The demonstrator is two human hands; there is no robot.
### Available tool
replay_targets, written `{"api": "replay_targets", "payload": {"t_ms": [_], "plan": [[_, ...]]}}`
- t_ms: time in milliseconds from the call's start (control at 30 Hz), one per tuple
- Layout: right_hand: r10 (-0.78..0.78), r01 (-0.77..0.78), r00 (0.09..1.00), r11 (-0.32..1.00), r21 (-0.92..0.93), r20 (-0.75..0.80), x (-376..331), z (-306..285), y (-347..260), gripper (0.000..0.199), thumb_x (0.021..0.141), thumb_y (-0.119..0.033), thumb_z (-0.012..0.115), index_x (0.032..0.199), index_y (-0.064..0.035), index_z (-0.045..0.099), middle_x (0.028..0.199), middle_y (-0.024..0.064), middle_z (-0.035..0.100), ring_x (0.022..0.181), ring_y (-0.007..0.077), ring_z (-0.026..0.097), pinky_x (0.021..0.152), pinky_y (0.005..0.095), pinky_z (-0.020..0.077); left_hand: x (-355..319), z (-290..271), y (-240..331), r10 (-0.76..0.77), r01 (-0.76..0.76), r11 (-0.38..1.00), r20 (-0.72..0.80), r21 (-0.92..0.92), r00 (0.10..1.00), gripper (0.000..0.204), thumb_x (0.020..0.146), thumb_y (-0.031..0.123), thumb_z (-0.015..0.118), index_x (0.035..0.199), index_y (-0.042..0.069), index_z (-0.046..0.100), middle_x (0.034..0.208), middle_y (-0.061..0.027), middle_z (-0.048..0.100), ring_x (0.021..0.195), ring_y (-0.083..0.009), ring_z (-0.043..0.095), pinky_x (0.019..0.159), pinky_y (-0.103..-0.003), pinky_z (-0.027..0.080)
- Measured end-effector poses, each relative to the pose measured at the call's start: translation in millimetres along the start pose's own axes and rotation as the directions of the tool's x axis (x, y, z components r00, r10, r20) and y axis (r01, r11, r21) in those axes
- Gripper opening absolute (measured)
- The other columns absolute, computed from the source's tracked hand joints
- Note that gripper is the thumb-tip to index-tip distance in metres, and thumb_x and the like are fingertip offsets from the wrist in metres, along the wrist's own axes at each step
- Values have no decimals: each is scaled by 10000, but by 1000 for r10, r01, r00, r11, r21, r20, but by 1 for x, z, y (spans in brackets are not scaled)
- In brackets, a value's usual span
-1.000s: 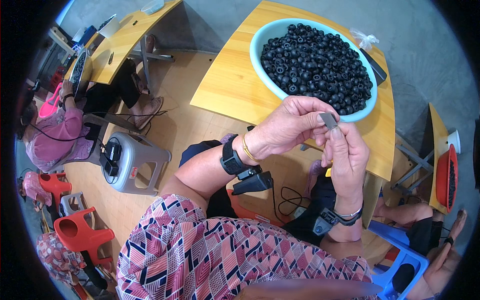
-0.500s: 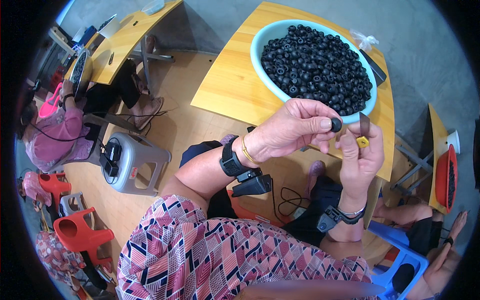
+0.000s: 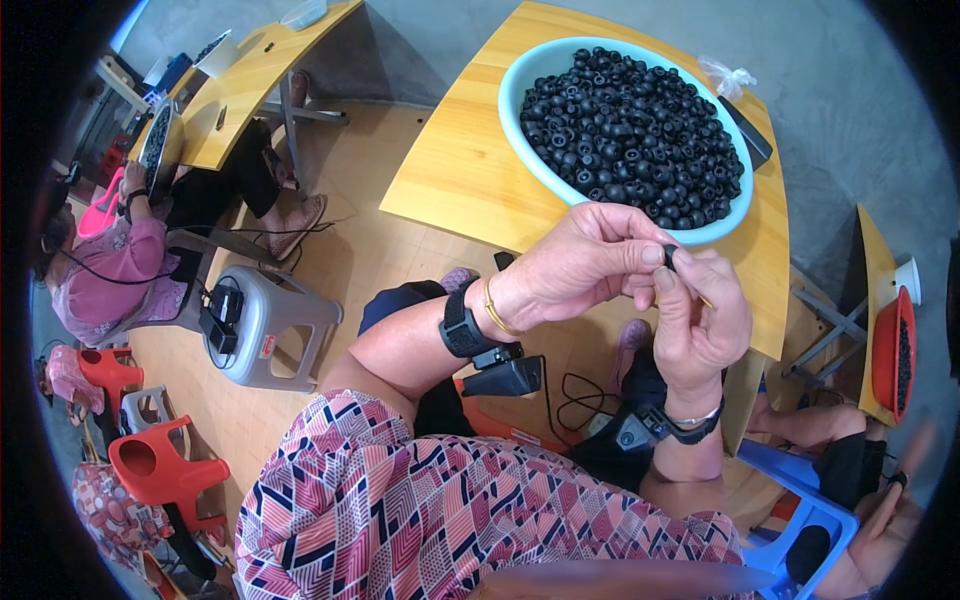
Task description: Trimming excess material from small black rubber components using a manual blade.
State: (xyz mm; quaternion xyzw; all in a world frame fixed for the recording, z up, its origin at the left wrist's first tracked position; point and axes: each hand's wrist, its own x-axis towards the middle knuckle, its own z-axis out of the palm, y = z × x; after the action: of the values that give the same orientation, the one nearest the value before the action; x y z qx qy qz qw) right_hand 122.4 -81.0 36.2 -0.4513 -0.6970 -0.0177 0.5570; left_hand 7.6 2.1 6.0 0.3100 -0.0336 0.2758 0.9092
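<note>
My left hand (image 3: pixel 590 255) pinches a small round black piece (image 3: pixel 671 257) between thumb and fingertips; it looks like rubber or plastic. Right up against it, my right hand (image 3: pixel 705 325) has its fingers closed on a small blade with a yellow grip (image 3: pixel 706 301). Only a sliver of yellow shows now, and the metal is hidden behind the fingers. Just beyond both hands stands a pale turquoise basin (image 3: pixel 512 95), heaped with black pieces (image 3: pixel 630 140), many showing a round hole.
The basin rests on a yellow wooden table (image 3: pixel 440 175). Behind it lie a dark flat object (image 3: pixel 745 133) and a clear plastic bag (image 3: pixel 728 77). A grey stool (image 3: pixel 270 330) is to my left, a blue chair (image 3: pixel 800 510) to my right. Other people sit around.
My right hand has moved left and turned, bringing its fingertips to the black piece. The blade, visible before, is now hidden. My left hand stays nearly in place.
</note>
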Motion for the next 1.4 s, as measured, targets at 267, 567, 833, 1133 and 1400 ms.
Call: {"api": "replay_targets", "payload": {"t_ms": [267, 567, 833, 1133, 1400], "plan": [[-63, 65, 997, 996, 57, -36, -6, 4, 8, 265, 760, 76, 548, 1001, -27, 508, 695, 104, 562, 544, 168, 547, 459, 257, 455, -1, 5, -4, 7, -8, 1000, -56, -14, 998, 123, 819, 95, 571, 898, 5, 600, 751, -58, 593, 612, -113, 551, 564, -235, 494], [240, -221, 969, 944, 245, -51, -11, 10, 2, 177, 827, -23, 529, 995, 0, 480, 749, 85, 558, 573, 108, 519, 494, 221, 433, 5, 3, -2, 22, -25, 999, -84, -27, 996, 170, 851, 115, 525, 960, -8, 567, 725, -44, 552, 596, -108, 527, 566, -233, 485], [558, -521, 820, 636, 570, 126, -4, -4, -1, 224, 919, -214, 399, 905, -1, 466, 654, 15, 453, 585, 63, 453, 492, 195, 402, 2, 3, 2, 66, -62, 992, -34, 113, 997, 219, 843, 173, 545, 990, 12, 566, 758, -30, 521, 642, -90, 469, 578, -235, 458], [568, -587, 794, 623, 517, 216, -2, -4, -2, 248, 920, -200, 391, 785, -13, 483, 656, 7, 462, 592, 66, 466, 494, 185, 393, 3, 3, -2, 105, -102, 991, -34, 89, 994, 173, 863, 93, 495, 985, -15, 552, 688, -43, 485, 594, -123, 524, 563, -252, 499], [583, -603, 779, 596, 530, 231, -3, -3, 0, 254, 920, -197, 391, 796, -3, 498, 660, 16, 481, 591, 59, 464, 491, 184, 391, 3, 2, -1, 95, -90, 991, -42, 98, 995, 173, 862, 94, 497, 981, -20, 552, 694, -46, 503, 599, -131, 543, 557, -254, 503]]}}
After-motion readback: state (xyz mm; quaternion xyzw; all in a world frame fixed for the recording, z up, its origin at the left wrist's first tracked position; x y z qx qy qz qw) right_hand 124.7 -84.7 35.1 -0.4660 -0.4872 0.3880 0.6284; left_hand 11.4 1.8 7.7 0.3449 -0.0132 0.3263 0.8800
